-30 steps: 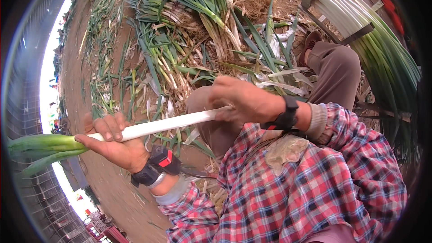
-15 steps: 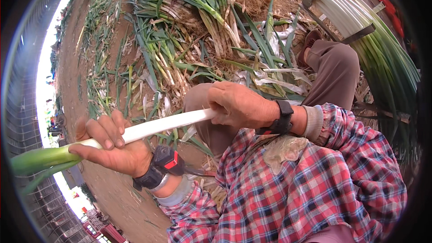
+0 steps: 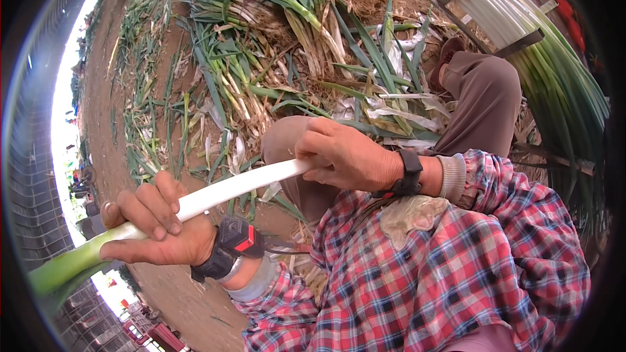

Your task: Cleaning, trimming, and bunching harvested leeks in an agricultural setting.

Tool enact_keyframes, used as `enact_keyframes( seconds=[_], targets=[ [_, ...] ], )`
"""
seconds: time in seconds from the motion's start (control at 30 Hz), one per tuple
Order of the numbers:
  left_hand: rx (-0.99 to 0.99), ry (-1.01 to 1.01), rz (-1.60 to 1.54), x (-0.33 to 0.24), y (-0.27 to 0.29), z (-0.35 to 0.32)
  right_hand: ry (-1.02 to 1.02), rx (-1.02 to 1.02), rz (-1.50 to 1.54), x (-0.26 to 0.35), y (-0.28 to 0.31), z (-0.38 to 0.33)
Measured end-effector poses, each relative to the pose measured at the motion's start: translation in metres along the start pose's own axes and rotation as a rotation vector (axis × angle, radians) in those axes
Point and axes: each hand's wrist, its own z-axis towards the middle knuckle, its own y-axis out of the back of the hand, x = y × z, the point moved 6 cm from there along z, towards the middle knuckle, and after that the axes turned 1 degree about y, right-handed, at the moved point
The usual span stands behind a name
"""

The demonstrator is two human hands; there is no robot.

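A long green onion (image 3: 241, 184) stretches across my front, its white shank bare and smooth and its green leaves off to the left. My left hand (image 3: 160, 228) is wrapped round it where white turns to green, palm up. At the other end, the fingers of my right hand (image 3: 349, 156) pinch the white tip, which they hide. The shank bows slightly between both hands, above my left knee.
Ahead lies a heap of unpeeled green onions (image 3: 261, 32) with roots and stripped leaves (image 3: 391, 114). A metal rack (image 3: 521, 44) at the far right holds a bundle of cleaned green onions (image 3: 502, 10). Mesh netting (image 3: 39, 176) runs along the left side.
The green onion's leafy end has dropped slightly and shifted to the right. My left hand has lowered a little with it; my right hand keeps nearly the same place on the tip.
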Motion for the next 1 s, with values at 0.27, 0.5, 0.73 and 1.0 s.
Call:
enact_keyframes(
  seconds=[0.27, 0.5, 0.73, 1.0],
  targets=[
    [0.158, 0.059, -0.149, -0.004, -0.012, -0.007, 0.04, 0.003, -0.042, 0.006, -0.001, -0.003],
    [0.123, 0.11, -0.285, -0.005, 0.01, -0.019, 0.168, -0.017, -0.181, 0.01, -0.003, -0.011],
    [-0.108, 0.081, -0.249, -0.007, 0.041, -0.033, 0.246, 0.042, -0.319, 0.013, 0.0, -0.022],
    [-0.212, 0.085, -0.104, -0.004, 0.03, -0.029, 0.075, 0.018, -0.337, 0.015, -0.003, -0.011]
  ],
)
